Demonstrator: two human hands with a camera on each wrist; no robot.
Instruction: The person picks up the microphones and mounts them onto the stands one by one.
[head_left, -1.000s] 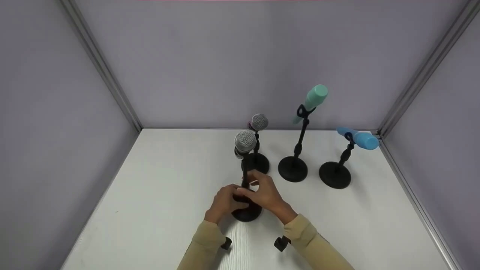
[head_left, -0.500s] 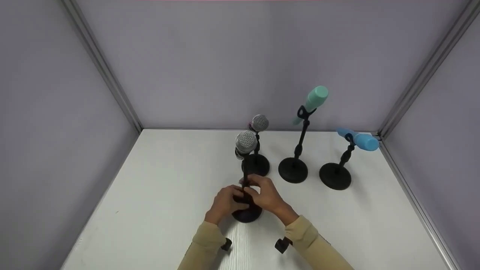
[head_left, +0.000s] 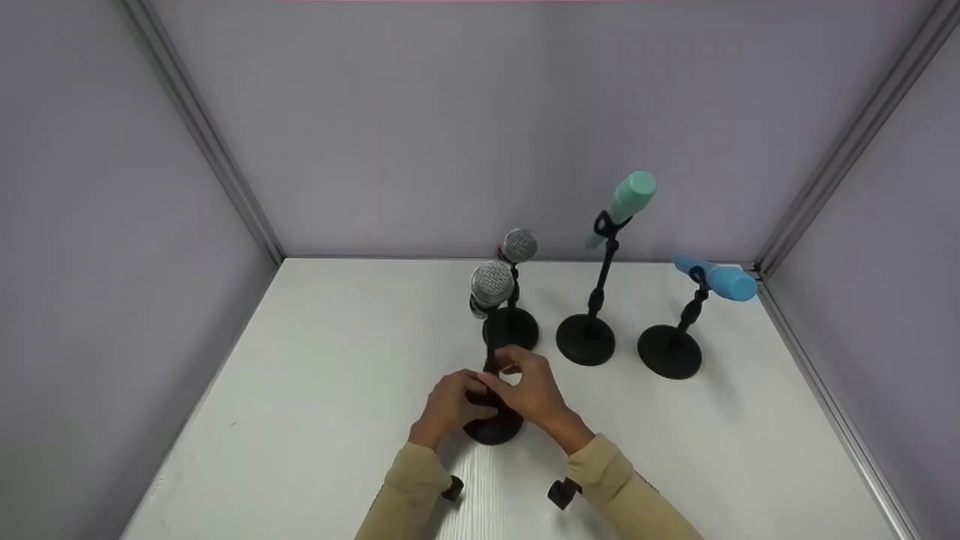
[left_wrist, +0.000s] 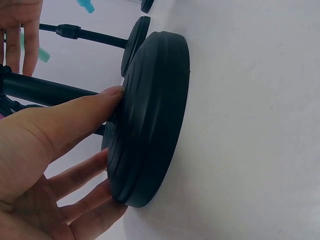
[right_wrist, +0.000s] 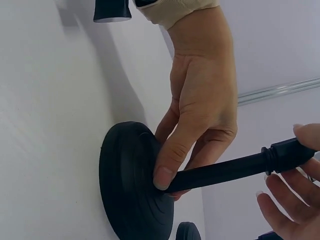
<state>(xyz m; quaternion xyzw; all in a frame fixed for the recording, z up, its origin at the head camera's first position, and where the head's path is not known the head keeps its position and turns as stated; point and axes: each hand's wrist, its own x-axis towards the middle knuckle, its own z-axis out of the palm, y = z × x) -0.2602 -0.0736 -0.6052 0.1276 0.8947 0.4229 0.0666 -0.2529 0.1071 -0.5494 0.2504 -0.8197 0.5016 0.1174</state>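
Since the earlier frame, the right hand (head_left: 529, 390) has shifted a little on the pole, while the stand itself stays in place.

Left hand (head_left: 450, 401) grips the round black base (head_left: 491, 429) of the front microphone stand (head_left: 491, 352) on the white table (head_left: 315, 390), thumb pressed by the foot of the pole. Right hand fingers (right_wrist: 292, 200) curl loosely around the pole's collar. To do this well, I think the base should be held firm and flat, and the collar turned gently so the grey microphone (head_left: 491, 283) does not tip toward the stand behind (head_left: 512, 326).
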